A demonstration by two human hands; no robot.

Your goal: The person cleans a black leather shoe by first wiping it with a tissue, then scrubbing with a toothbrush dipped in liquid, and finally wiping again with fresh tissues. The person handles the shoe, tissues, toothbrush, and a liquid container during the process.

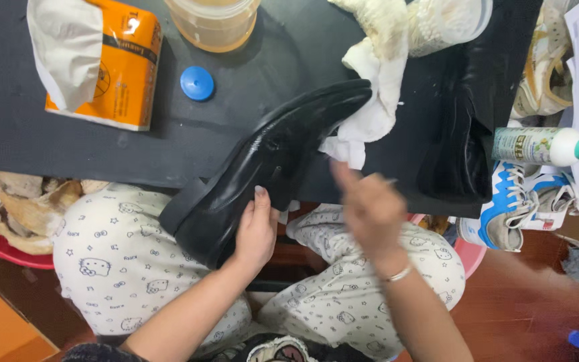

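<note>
Black shoe [269, 161] mid-clean by the look of it: propped heel-down off the dark table's [28, 134] edge, toe against a white cloth [370, 107]. Left hand [257, 231] wrapped round the heel. Right hand [370, 211] blurred just beside it, seemingly empty, fingers loosely apart. Next, probably: taking up the cloth, steadying the shoe.

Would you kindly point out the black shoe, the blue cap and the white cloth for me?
black shoe [269, 157], head view, on the glossy upper at mid-length.
blue cap [197, 83], head view, on the middle of its round top.
white cloth [376, 100], head view, on the fold beside the shoe's toe.
</note>
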